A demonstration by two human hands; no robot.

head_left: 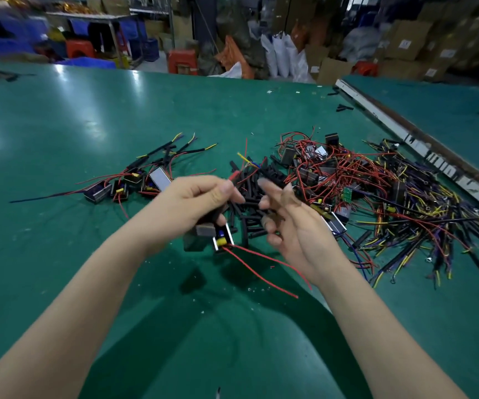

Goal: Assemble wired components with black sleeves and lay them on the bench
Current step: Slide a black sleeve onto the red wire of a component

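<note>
Left hand (195, 203) steadies wired component (221, 237) above the worktop (59, 116)
Left grip closed on it, red leads hanging free for sleeving; right hand (287, 223) loose, fingers spread, holding nothing visible; black sleeves (249, 205) heaped just beyond for easy reach

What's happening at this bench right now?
A person is fitting black sleeves onto wired parts at a green bench. The left hand holds a small boxy part with red wires trailing down, pinching a red wire near the fingers. The right hand is open beside it, blurred. Loose black sleeves lie behind the hands, finished pieces to the left, and a tangled pile of unassembled parts to the right.
</note>
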